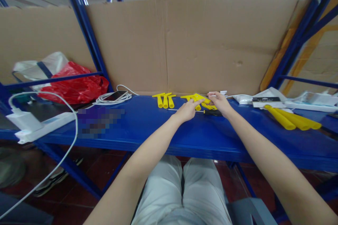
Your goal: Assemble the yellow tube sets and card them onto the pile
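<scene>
My left hand (186,110) reaches to a yellow plastic piece (201,97), its fingers closed at the near left end. My right hand (221,103) pinches the same piece from the right, thumb and fingers together. Just below both hands lies a screwdriver (212,112) with a dark handle and a thin metal shaft pointing left. More yellow pieces lie partly hidden behind and under my fingers. To the left, several yellow T-shaped pieces (165,101) stand in a row near the cardboard.
On the blue shelf (148,130), yellow tubes (287,119) lie at the right beside a black-and-white box (266,102). A phone (116,95) with coiled white cable, a power strip (52,124) and a red bag (76,84) sit left. Cardboard (206,42) walls the back.
</scene>
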`<state>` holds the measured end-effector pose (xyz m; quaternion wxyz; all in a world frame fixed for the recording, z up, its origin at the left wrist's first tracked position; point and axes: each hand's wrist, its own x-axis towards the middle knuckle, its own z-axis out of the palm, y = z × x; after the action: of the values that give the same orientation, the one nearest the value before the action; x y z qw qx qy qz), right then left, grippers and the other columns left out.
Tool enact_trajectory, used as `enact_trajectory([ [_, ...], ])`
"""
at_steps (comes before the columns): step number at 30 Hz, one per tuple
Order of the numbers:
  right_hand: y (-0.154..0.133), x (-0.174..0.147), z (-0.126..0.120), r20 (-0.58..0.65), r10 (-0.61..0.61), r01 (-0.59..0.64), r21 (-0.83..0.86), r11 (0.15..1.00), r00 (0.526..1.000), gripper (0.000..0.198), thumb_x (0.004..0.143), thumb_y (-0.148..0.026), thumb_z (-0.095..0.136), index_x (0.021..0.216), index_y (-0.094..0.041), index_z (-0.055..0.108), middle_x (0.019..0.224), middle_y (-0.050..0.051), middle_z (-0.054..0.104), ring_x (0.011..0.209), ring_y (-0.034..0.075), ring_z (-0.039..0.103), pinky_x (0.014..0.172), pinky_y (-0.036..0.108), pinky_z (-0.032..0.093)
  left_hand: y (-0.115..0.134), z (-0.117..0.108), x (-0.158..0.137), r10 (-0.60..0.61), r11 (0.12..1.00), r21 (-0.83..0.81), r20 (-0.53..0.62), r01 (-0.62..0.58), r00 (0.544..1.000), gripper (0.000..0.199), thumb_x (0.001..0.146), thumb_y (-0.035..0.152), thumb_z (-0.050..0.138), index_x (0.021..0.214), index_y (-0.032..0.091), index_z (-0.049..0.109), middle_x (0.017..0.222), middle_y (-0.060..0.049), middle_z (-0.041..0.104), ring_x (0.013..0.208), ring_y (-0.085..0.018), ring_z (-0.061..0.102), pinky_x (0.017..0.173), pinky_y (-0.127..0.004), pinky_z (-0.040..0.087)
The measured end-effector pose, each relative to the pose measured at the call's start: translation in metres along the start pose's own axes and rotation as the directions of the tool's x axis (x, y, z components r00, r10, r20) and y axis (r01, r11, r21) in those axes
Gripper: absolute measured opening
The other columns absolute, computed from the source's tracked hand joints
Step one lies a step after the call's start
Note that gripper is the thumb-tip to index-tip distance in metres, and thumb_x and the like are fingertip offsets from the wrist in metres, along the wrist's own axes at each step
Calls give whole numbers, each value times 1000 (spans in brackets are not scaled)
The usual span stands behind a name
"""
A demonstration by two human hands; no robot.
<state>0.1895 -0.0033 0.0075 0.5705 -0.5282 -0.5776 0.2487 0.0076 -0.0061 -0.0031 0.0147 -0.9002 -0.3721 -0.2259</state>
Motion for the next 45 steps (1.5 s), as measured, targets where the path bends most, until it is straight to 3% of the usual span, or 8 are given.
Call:
enact_trajectory([
  [8,12,28,-20,-77,-88,88,-2,996,993,8,80,-24,57,80,-19,52,58,-2,59,57,12,59,64,26,49,-19,9,10,-20,966,-256,-217,-37,976,69,75,0,45,140,22,42,127,-9,57,118,-23,50,102,-40,39],
  [15,14,70,-45,-219,-101,42,-259,965,971,15,76,-13,49,88,-14,59,72,7,66,67,16,64,67,29,50,-22,9,10,-112,948,-317,-237,32,965,70,74,1,46,140,23,42,114,-8,57,108,-21,52,101,-40,39],
  [17,27,69,-53,-257,-140,9,-452,892,956,18,77,-14,48,88,-13,62,80,11,69,78,20,65,72,31,50,-22,10,10,-142,941,-333,-239,56,961,70,74,1,47,140,25,43,110,-6,55,104,-19,53,100,-39,39],
  [21,57,56,-72,-33,-61,6,-829,559,998,15,75,-19,54,75,-14,68,87,13,70,87,26,65,76,32,47,-21,11,10,-156,917,-397,-288,31,945,69,72,-2,47,136,24,48,120,-7,46,114,-20,49,102,-36,38],
  [25,67,52,-86,39,64,4,-883,470,997,17,74,-21,56,76,-14,72,80,11,71,78,22,65,65,26,46,-17,8,10,-162,878,-479,-326,-15,932,69,70,-3,48,133,25,51,133,-8,41,126,-22,42,105,-37,37],
  [30,66,57,-86,63,92,22,-921,389,994,16,72,-20,59,77,-16,73,76,9,70,73,21,65,64,25,45,-9,8,10,-271,692,-715,-122,106,955,74,74,3,53,141,33,40,140,-9,42,99,-22,61,77,-34,55],
  [35,70,57,-82,59,108,19,-941,339,992,18,74,-19,56,78,-16,73,76,10,70,76,22,65,64,25,45,-3,8,12,-345,450,-862,72,233,936,82,73,0,50,146,30,29,143,-14,39,73,-14,66,51,-20,52],
  [45,74,54,-81,56,25,44,-937,346,998,18,71,-16,57,76,-19,74,82,8,71,80,22,66,68,25,47,2,-2,13,-364,289,-924,137,251,921,83,73,-1,47,147,27,22,132,-15,50,75,-15,68,46,-17,50],
])
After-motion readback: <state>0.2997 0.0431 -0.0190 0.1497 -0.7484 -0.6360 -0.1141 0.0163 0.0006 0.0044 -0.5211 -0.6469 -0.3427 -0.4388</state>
